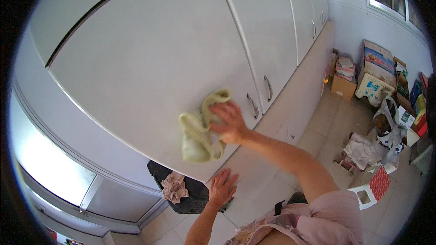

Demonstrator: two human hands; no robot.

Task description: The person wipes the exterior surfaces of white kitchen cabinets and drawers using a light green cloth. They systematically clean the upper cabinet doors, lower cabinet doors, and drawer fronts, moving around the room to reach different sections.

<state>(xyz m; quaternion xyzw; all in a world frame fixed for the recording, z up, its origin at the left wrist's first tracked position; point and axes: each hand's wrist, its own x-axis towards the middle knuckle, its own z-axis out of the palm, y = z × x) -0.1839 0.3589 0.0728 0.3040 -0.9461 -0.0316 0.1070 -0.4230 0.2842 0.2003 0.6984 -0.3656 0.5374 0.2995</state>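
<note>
Two hands raised, right hand flat, grip spread pressing green cloth on white cabinet door, left hand splayed below

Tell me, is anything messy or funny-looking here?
Yes. A crumpled pinkish rag lies dumped on the dark basket below the cupboard door, and boxes and bags sit jumbled along the far wall.

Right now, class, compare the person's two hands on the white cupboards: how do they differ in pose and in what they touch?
The right hand is raised higher and presses a pale green cloth against the white cupboard door; the left hand sits lower, bare, holding nothing. The right arm reaches far out, while the left stays nearer the body. Both hands lie flat with fingers spread on white cupboard surfaces.
</note>
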